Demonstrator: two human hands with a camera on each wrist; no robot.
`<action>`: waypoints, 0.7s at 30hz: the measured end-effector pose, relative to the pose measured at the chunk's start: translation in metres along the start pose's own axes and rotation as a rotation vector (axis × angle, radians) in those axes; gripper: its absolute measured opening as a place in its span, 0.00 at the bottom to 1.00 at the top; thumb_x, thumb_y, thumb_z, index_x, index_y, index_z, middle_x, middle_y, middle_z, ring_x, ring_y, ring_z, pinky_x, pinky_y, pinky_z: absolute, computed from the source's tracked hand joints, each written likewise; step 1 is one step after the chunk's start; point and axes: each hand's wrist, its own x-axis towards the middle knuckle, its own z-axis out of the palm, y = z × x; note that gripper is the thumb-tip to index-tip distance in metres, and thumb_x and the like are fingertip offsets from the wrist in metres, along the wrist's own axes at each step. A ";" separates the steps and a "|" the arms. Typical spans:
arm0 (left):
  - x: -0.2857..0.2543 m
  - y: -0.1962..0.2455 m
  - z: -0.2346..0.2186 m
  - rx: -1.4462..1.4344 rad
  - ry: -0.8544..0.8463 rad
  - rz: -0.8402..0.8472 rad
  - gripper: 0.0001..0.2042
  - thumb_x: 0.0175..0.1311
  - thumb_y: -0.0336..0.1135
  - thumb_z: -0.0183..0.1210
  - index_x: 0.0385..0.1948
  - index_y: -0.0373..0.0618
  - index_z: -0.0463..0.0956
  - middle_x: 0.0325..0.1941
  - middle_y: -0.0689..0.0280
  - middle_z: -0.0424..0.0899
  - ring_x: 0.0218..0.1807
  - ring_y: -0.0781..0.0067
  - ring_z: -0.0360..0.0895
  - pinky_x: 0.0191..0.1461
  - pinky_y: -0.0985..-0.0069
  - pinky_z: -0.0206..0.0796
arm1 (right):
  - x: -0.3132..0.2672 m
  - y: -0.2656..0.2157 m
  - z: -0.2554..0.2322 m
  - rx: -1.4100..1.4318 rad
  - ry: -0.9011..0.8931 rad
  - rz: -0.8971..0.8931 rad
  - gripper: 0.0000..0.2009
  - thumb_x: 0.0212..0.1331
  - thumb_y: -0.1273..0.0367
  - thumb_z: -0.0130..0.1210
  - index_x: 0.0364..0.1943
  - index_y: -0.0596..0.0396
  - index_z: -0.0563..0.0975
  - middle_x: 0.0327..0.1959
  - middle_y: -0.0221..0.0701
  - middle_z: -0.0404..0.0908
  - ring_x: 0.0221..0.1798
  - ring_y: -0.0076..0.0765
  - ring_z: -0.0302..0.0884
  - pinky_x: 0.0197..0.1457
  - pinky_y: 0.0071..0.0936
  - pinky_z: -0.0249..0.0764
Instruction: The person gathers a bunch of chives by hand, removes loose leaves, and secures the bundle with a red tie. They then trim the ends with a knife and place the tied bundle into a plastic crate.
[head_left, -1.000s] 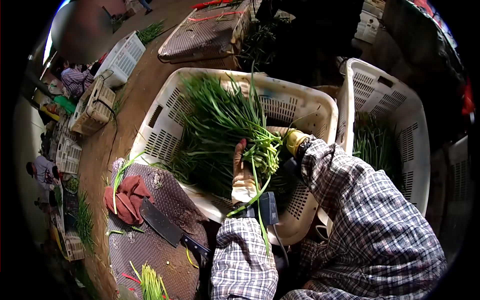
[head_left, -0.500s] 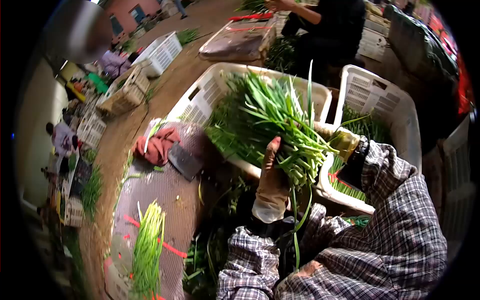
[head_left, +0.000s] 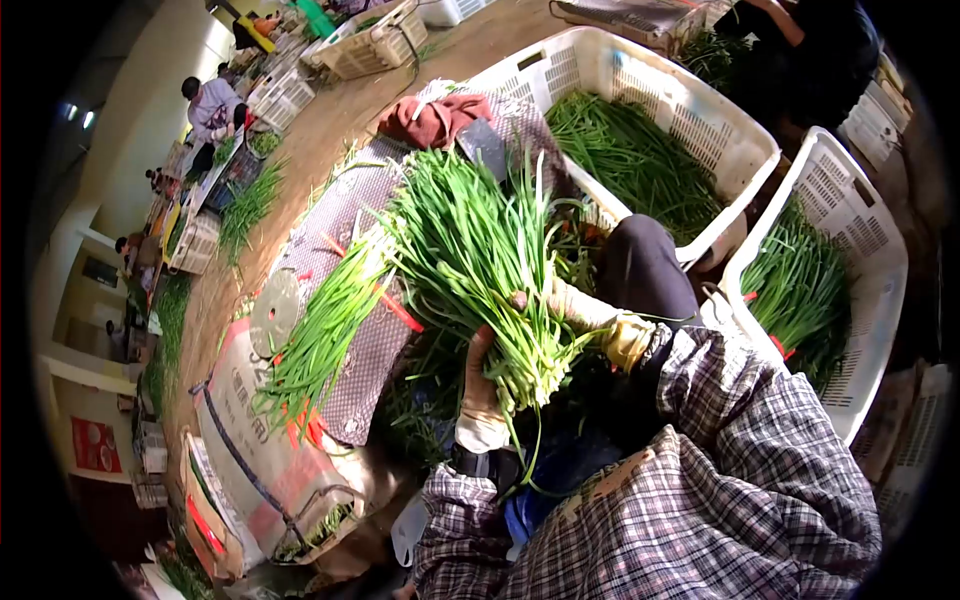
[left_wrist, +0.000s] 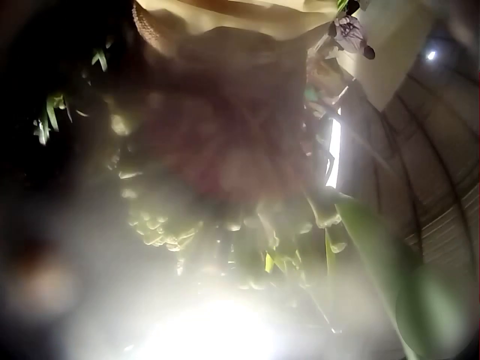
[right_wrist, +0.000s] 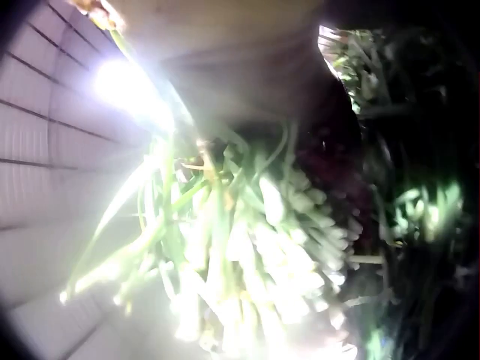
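Observation:
A large loose bunch of garlic chives (head_left: 480,240) is held between both hands above the lap in the head view. Its leaves fan up and left, and its pale stem ends face down. My left hand (head_left: 478,395), pale-covered with a bare thumb, grips the near side. From the right, my right hand (head_left: 580,305) holds the bunch, its fingers partly hidden by the stems. Bright stem ends (right_wrist: 247,255) spread below the hand in the right wrist view. A smaller bunch of chives (head_left: 335,320) lies on the patterned board (head_left: 368,385), over a red tie (head_left: 400,312).
A cleaver blade (head_left: 483,148) and a reddish cloth (head_left: 430,120) lie at the board's far end. White crates with chives stand beyond the knee (head_left: 690,100) and at right (head_left: 835,190). A round disc (head_left: 275,312) lies by a printed sack (head_left: 240,400) at left.
Both hands have lifted the bunch out of the crate and brought it over the lap, beside the board. The head view has turned left, showing the smaller bunch and sack.

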 end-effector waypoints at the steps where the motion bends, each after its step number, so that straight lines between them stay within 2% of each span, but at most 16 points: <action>1: -0.008 0.001 -0.006 0.072 0.040 0.000 0.21 0.61 0.45 0.55 0.52 0.43 0.70 0.46 0.63 0.80 0.42 0.65 0.79 0.46 0.67 0.74 | 0.003 0.013 -0.002 -0.003 0.007 0.027 0.22 0.59 0.54 0.55 0.49 0.56 0.74 0.41 0.28 0.79 0.42 0.22 0.75 0.47 0.23 0.73; 2: -0.018 0.006 -0.014 0.084 0.193 -0.023 0.20 0.61 0.43 0.56 0.52 0.42 0.70 0.46 0.62 0.80 0.43 0.65 0.79 0.47 0.67 0.74 | 0.004 0.024 -0.006 -0.008 0.022 0.050 0.22 0.59 0.54 0.55 0.49 0.56 0.74 0.41 0.28 0.79 0.42 0.22 0.74 0.47 0.22 0.73; 5: -0.033 0.008 0.003 0.040 0.232 -0.092 0.21 0.59 0.43 0.59 0.51 0.41 0.71 0.44 0.59 0.81 0.41 0.65 0.80 0.44 0.66 0.77 | -0.001 0.053 -0.018 -0.050 0.082 0.103 0.22 0.59 0.54 0.55 0.49 0.55 0.74 0.41 0.27 0.79 0.42 0.22 0.74 0.47 0.22 0.72; 8: -0.032 0.012 -0.016 0.154 0.242 -0.223 0.23 0.57 0.49 0.60 0.49 0.42 0.72 0.40 0.62 0.82 0.34 0.68 0.81 0.36 0.69 0.78 | -0.014 0.071 -0.024 -0.118 0.133 0.104 0.22 0.59 0.53 0.55 0.50 0.55 0.74 0.40 0.26 0.78 0.42 0.21 0.73 0.48 0.22 0.72; 9: -0.030 0.008 -0.013 0.155 0.257 -0.207 0.23 0.57 0.49 0.60 0.48 0.42 0.73 0.39 0.62 0.83 0.34 0.69 0.81 0.36 0.70 0.77 | -0.018 0.073 -0.020 -0.158 0.146 0.098 0.22 0.59 0.53 0.55 0.50 0.55 0.74 0.40 0.26 0.78 0.42 0.21 0.73 0.48 0.22 0.71; 10: -0.032 0.002 -0.005 0.152 0.378 -0.124 0.23 0.57 0.49 0.60 0.48 0.43 0.73 0.39 0.63 0.83 0.35 0.68 0.81 0.36 0.70 0.77 | -0.023 0.074 -0.012 -0.226 0.149 0.080 0.24 0.60 0.52 0.53 0.53 0.53 0.71 0.43 0.25 0.75 0.45 0.20 0.69 0.51 0.22 0.68; 12: -0.036 0.008 -0.018 0.095 0.131 -0.260 0.25 0.59 0.47 0.60 0.52 0.40 0.69 0.46 0.58 0.80 0.45 0.64 0.79 0.47 0.66 0.75 | -0.029 0.100 -0.019 -0.159 0.211 0.035 0.24 0.60 0.52 0.53 0.55 0.53 0.70 0.49 0.25 0.73 0.51 0.22 0.67 0.56 0.23 0.66; 13: -0.037 0.007 -0.005 0.109 0.171 -0.199 0.25 0.58 0.46 0.60 0.53 0.40 0.69 0.46 0.59 0.80 0.45 0.64 0.79 0.47 0.66 0.74 | -0.026 0.123 -0.040 -0.343 0.152 -0.029 0.23 0.61 0.58 0.54 0.57 0.52 0.68 0.53 0.24 0.71 0.54 0.21 0.66 0.58 0.22 0.65; 15: -0.040 0.005 -0.002 0.093 0.198 -0.192 0.25 0.58 0.46 0.60 0.53 0.40 0.69 0.46 0.59 0.80 0.44 0.64 0.79 0.47 0.66 0.74 | -0.033 0.119 -0.042 -0.224 -0.028 -0.018 0.23 0.61 0.64 0.55 0.60 0.51 0.66 0.54 0.24 0.71 0.56 0.22 0.66 0.58 0.22 0.65; 18: -0.040 0.009 -0.005 0.082 0.240 -0.257 0.25 0.58 0.44 0.61 0.53 0.41 0.69 0.47 0.59 0.79 0.43 0.65 0.80 0.47 0.67 0.75 | -0.031 0.112 -0.030 -0.383 0.008 -0.019 0.18 0.61 0.70 0.53 0.55 0.52 0.68 0.50 0.25 0.73 0.50 0.22 0.70 0.52 0.22 0.70; 19: -0.041 0.009 -0.002 0.094 0.242 -0.245 0.24 0.58 0.44 0.61 0.53 0.41 0.69 0.47 0.59 0.80 0.43 0.65 0.80 0.46 0.67 0.75 | -0.030 0.117 -0.031 -0.208 -0.040 -0.035 0.16 0.61 0.70 0.53 0.53 0.52 0.69 0.48 0.26 0.74 0.47 0.23 0.70 0.50 0.22 0.71; 21: -0.041 0.012 -0.001 0.109 0.258 -0.219 0.24 0.58 0.43 0.61 0.53 0.41 0.69 0.46 0.60 0.80 0.42 0.66 0.80 0.45 0.67 0.76 | -0.028 0.103 -0.018 -0.377 -0.026 -0.040 0.14 0.62 0.71 0.51 0.51 0.53 0.70 0.43 0.26 0.73 0.43 0.24 0.69 0.47 0.22 0.71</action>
